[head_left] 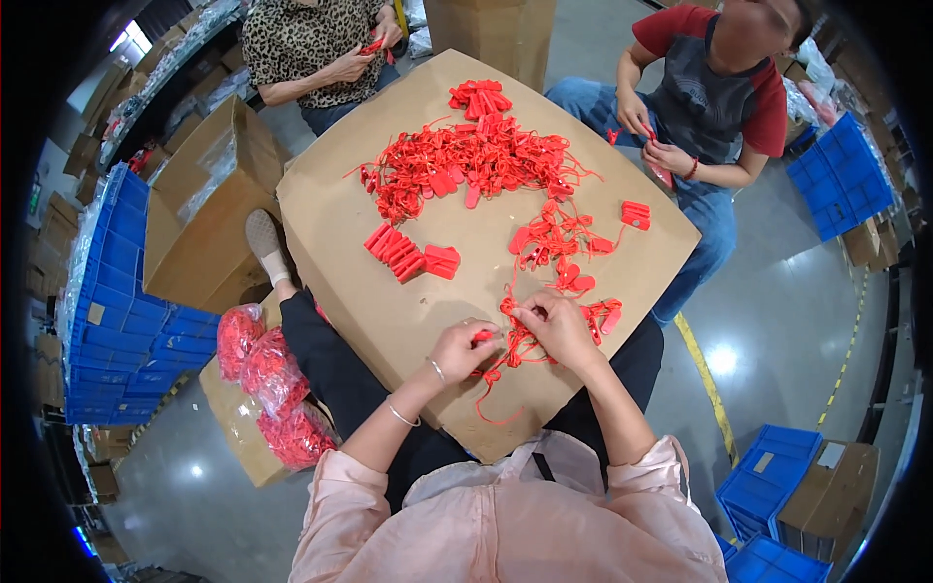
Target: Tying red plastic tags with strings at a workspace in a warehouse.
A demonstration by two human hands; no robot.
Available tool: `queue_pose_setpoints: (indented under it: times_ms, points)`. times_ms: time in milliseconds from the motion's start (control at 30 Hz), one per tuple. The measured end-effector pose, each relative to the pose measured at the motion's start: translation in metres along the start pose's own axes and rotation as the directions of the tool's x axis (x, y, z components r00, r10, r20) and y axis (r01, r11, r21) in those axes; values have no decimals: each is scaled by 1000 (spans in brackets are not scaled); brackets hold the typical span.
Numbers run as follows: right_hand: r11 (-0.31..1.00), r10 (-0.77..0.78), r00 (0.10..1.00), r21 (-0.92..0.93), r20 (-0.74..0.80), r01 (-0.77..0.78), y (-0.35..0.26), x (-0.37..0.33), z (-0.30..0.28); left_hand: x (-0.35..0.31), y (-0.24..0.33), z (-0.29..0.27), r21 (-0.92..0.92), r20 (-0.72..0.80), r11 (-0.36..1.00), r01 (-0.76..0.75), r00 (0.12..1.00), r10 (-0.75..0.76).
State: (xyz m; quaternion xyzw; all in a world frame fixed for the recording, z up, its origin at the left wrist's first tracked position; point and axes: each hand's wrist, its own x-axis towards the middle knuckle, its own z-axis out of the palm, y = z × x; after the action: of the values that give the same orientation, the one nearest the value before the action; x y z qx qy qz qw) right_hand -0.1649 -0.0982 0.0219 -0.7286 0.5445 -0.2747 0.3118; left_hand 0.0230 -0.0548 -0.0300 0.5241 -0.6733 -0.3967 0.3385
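Sorting red plastic seal ties point(515, 340) on cardboard sheet point(330, 223): left hand point(462, 348) pinched shut on one tie, right hand point(559, 325) closed around the tangle. Next: probably careful separation, toward stacked bundles point(408, 255).

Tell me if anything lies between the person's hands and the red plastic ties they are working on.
Nothing visible does. The left hand and the right hand are both already on the small bunch of red ties at the near edge of the cardboard sheet. The big red pile lies farther away.
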Motion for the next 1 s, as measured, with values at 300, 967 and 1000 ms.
queue_pose_setpoints:
  times_ms: [300, 967, 1000]
  points:
    - [652, -43, 946, 726, 322, -217, -24, 4, 0, 2, 7, 12, -403, -31, 911, 91, 993, -113]
    - [615, -86, 952, 767, 294, -182, -44, 32, 1, -7, 50, -61, -562, -102, 789, 249, 925, -365]
    - [609, -109, 943, 771, 314, -186, -44, 34, 0, -8, 48, -61, -560, -102, 789, 251, 925, -366]
